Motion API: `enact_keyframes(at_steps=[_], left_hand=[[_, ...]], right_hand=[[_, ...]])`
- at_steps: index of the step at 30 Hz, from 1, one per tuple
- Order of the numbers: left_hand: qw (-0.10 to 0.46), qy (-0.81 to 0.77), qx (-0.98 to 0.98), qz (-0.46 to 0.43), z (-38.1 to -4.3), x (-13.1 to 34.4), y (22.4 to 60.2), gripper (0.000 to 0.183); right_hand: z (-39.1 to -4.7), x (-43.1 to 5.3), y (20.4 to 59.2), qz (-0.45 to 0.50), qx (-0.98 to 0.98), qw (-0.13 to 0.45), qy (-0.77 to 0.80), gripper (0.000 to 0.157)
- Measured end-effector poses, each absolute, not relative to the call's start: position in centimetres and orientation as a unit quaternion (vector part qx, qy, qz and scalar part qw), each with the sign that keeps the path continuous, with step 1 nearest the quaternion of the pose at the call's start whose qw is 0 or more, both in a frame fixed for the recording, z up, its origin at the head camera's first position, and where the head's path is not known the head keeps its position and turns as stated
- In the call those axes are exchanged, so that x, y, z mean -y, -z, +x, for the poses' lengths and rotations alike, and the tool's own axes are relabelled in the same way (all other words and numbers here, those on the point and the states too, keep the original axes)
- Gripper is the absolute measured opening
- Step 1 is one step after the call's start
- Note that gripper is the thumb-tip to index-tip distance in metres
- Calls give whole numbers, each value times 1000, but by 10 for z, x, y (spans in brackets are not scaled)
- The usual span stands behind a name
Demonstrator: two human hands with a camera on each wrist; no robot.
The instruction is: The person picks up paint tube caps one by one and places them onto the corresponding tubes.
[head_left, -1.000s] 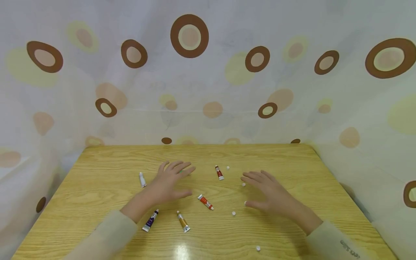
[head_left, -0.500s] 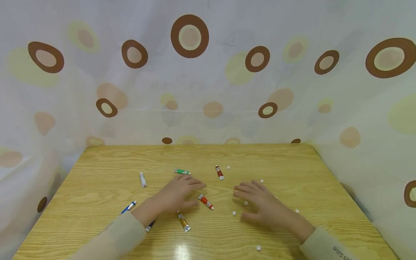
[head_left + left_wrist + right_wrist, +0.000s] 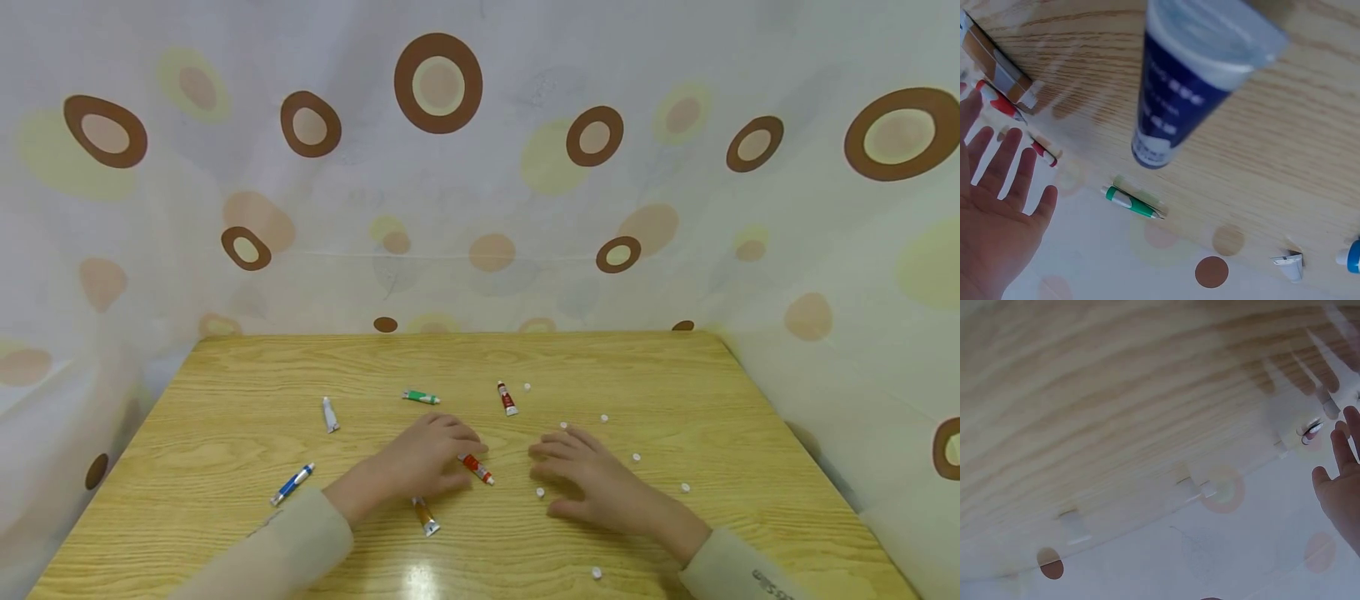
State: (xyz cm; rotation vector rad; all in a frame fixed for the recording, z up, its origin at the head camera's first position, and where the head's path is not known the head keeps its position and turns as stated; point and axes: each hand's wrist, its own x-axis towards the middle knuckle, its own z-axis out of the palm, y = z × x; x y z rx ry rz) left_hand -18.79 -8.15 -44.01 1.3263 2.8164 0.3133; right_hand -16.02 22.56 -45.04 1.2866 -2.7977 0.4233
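My left hand hovers with loose fingers over the tail end of a red paint tube; in the left wrist view its fingers are spread and hold nothing. An ochre paint tube lies partly beneath this hand. A purple paint tube looms large in the left wrist view, while my left arm hides it in the head view. My right hand is held above the table, fingers apart and holding nothing, between small white caps.
Green, dark red, white and blue paint tubes lie around on the wooden table. More white caps, such as the front cap, are scattered at right. A patterned curtain encloses the back and sides.
My left hand has come nearer and to the right, uncovering the green and blue tubes and reaching the red one. My right hand has shifted slightly left and nearer, uncovering caps.
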Motion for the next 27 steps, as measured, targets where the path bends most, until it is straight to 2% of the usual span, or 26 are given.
enact_keyframes(at_steps=[7, 14, 27], left_hand=[[-7, -91, -895, 437, -188, 78, 440, 38], [-15, -91, -891, 445, -189, 74, 445, 22], [-2, -68, -902, 427, -188, 68, 445, 8]], right_hand=[[-160, -220, 450, 410, 898, 2, -163, 25], [-160, -216, 452, 395, 900, -17, -180, 14], [-159, -213, 452, 384, 904, -22, -189, 10]])
